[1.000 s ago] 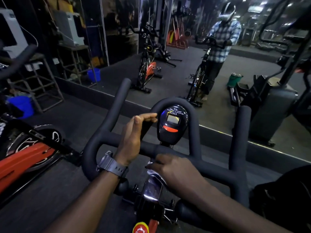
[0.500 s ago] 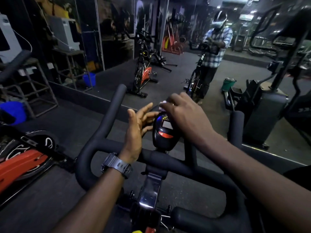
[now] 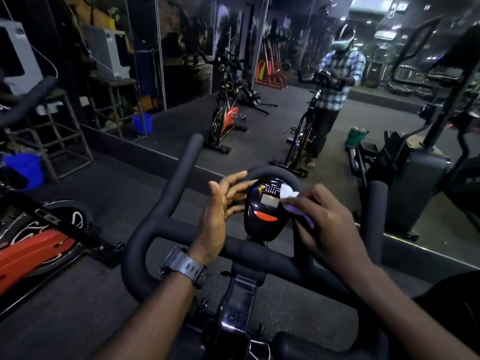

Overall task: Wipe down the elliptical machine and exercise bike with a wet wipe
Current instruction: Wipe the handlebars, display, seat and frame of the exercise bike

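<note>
White wet wipe (image 3: 288,191) gripped by right hand (image 3: 320,222) | left hand (image 3: 220,203) flat on console (image 3: 265,214) | lettering unreadable

White wet wipe (image 3: 289,191) crumpled, pressed against right edge of exercise bike (image 3: 181,229) console (image 3: 266,211); black padded handlebars.

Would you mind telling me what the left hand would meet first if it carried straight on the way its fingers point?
Probably the bike's display console: the left hand is open, its fingers aimed right at the console's left side, already at or nearly touching it. Depth makes actual contact unclear.
</note>
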`<state>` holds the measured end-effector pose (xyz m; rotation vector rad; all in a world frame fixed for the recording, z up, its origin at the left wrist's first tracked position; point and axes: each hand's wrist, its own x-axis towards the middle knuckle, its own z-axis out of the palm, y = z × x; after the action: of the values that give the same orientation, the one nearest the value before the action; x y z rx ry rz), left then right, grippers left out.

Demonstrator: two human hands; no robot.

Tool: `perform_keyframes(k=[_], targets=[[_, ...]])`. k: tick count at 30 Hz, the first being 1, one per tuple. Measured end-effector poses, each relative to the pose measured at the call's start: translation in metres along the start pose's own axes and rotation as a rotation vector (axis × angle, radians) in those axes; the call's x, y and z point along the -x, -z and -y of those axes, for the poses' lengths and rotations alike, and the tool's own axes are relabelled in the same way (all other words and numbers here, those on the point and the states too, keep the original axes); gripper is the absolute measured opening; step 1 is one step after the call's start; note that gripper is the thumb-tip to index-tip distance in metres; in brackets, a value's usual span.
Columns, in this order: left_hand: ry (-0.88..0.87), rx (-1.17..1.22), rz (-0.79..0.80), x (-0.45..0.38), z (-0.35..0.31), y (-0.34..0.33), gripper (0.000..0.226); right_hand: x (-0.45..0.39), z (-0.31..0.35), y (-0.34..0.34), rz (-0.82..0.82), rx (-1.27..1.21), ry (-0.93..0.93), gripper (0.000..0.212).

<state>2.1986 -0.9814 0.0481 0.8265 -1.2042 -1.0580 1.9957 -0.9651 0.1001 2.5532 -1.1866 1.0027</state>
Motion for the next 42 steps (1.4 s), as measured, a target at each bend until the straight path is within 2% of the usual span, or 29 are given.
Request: perform_keyframes(k=[4,8,12,17,18,21,22,26,29,31,33,35,37,39,42], targets=[[-0.021,-0.02,0.025,-0.002,0.002,-0.002,0.11,-0.01,0.0,-0.011,-0.022,-0.044,0.039,0.027],[-0.016,-0.02,0.029,0.0,0.002,-0.005,0.11,-0.007,-0.001,-0.02,-0.073,-0.066,-0.023,0.027],[-0.023,-0.022,0.027,0.001,0.001,-0.004,0.11,0.027,0.009,-0.026,0.016,-0.136,0.024,0.026],[-0.027,-0.033,0.025,0.004,0.003,-0.004,0.107,0.003,-0.003,-0.018,-0.186,-0.124,-0.168,0.019],[-0.031,-0.034,0.027,0.004,0.003,-0.004,0.107,0.012,-0.002,-0.019,-0.155,-0.132,-0.159,0.02],[-0.04,-0.037,0.029,0.003,0.003,-0.003,0.107,0.046,0.014,-0.034,0.118,-0.121,0.002,0.021],[-0.04,-0.038,0.033,0.003,0.004,-0.003,0.107,0.048,0.015,-0.038,0.156,-0.104,0.032,0.02],[-0.048,-0.03,0.032,0.003,0.005,-0.003,0.106,0.024,0.018,-0.034,0.007,-0.067,-0.023,0.022],[-0.04,-0.034,0.028,0.004,0.005,-0.004,0.107,0.032,0.014,-0.032,0.014,-0.07,0.042,0.021],[-0.035,-0.051,0.025,0.004,0.006,-0.004,0.106,0.035,0.004,-0.03,-0.125,-0.163,-0.083,0.016],[-0.042,-0.066,0.03,0.005,0.006,-0.002,0.105,0.019,-0.005,-0.026,-0.267,-0.28,-0.314,0.019],[-0.05,-0.064,0.042,0.005,0.006,-0.002,0.106,-0.013,-0.013,-0.024,-0.279,-0.38,-0.48,0.021],[-0.057,-0.055,0.037,0.004,0.005,-0.003,0.107,-0.049,-0.022,-0.025,-0.2,-0.525,-0.558,0.017],[-0.07,-0.07,0.038,0.005,0.005,-0.004,0.106,-0.069,-0.024,-0.03,-0.039,-0.745,-0.644,0.017],[-0.109,-0.101,0.057,0.008,0.004,-0.004,0.102,-0.058,-0.018,-0.036,0.115,-1.025,-0.784,0.017]])
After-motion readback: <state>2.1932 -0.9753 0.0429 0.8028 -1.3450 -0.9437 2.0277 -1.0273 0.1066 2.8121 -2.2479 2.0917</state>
